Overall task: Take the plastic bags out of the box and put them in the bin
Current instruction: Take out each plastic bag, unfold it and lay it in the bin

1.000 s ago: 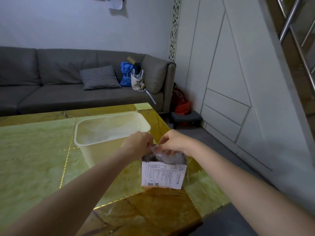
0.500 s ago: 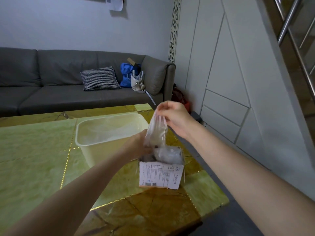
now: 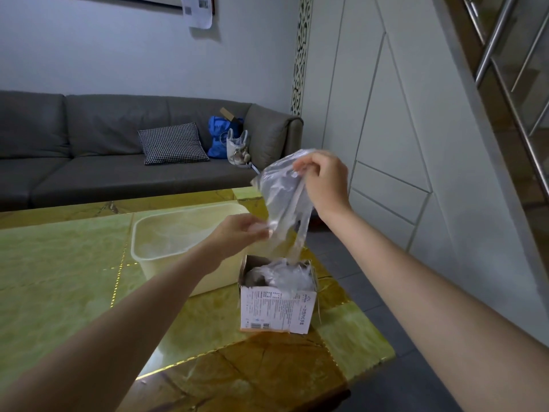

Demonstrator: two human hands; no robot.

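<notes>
Bag (image 3: 282, 200): clear film, held above the box (image 3: 276, 307), tail trailing into it. Right hand (image 3: 323, 179) pinches the top edge; left hand (image 3: 237, 236) pinches the lower left side. Likely weightless, limp, slippery, clingy; best held at an edge. More bags (image 3: 282, 276) crumpled in the box. Bin (image 3: 154, 257): just left of the box, on the table (image 3: 59, 278).

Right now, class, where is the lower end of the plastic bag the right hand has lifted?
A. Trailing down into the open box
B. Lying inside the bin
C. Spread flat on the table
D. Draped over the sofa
A: the clear plastic bag pinched by the right hand narrows down into the open cardboard box, not the bin.
</notes>
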